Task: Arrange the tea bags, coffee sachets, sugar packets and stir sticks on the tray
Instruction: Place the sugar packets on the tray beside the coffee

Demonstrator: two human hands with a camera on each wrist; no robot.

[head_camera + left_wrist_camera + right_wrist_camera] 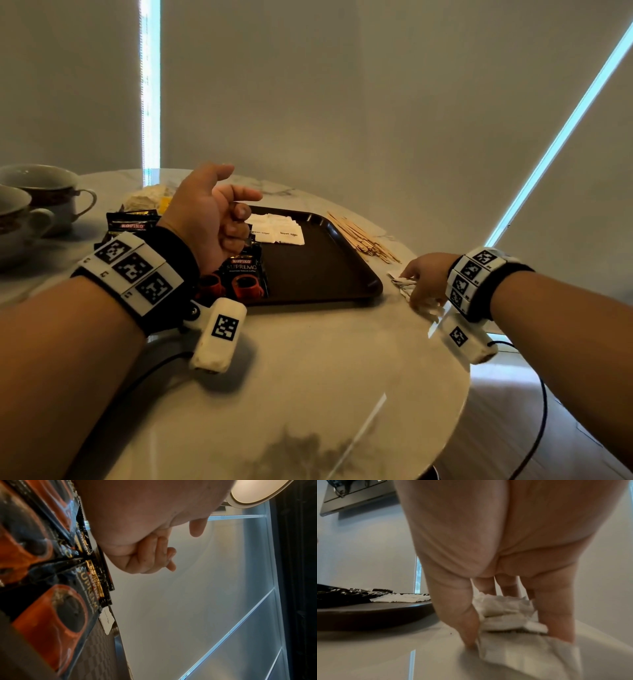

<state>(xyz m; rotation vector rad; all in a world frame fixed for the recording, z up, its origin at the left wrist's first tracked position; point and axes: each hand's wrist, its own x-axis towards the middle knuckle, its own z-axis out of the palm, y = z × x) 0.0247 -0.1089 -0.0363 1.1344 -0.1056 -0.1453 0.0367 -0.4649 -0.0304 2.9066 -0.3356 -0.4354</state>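
Observation:
A dark brown tray (308, 267) lies on the round marble table. White brown-sugar packets (277, 228) sit at its far side and black Kopiko coffee sachets (245, 274) at its near left. My left hand (219, 212) hovers above those sachets with fingers loosely curled and holds nothing; the left wrist view shows the same empty hand (154, 555) over the sachets (56, 615). My right hand (423, 284) is down on the table right of the tray. Its thumb and fingers grip a pile of white packets (505, 609). Wooden stir sticks (363, 236) lie beyond the tray's right edge.
More coffee sachets (132, 222) and a pale pile of tea bags (147, 200) lie left of the tray. Two patterned cups (44, 192) stand at the far left. The table's rim (462, 394) curves close to my right hand, with wooden floor below it.

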